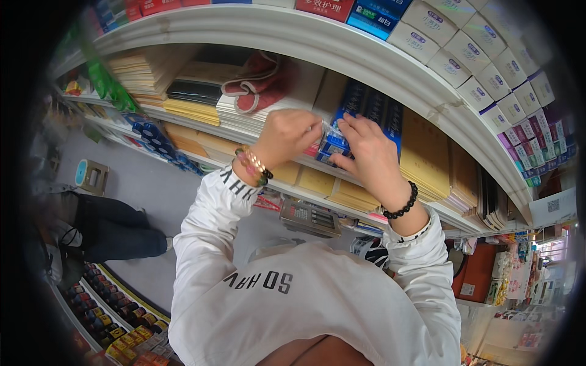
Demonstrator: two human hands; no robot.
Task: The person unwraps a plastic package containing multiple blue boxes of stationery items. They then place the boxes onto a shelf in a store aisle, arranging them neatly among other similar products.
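Observation:
A pack of small blue boxes (330, 145) in what looks like clear plastic film (328, 126) lies at the shelf's front edge. My right hand (368, 148) grips this pack, fingers over its top and thumb against its near side. At the pack's left corner, my left hand (290, 135) pinches the film; its fingertips are partly hidden. Behind the pack stand more long blue boxes (375, 103) with printing, side by side. To their left, a red cloth with white trim (263, 87) rests on a stack of white paper (240, 114).
Yellow-brown envelopes (423, 155) are stacked right of the boxes. Overhead, a white shelf edge (274, 27) carries toothpaste-type cartons (451, 68). Below are a grey calculator-like device (309, 217) and more envelopes (316, 180). At left are a person's legs (119, 228), a stool (91, 176) and bottles (98, 315).

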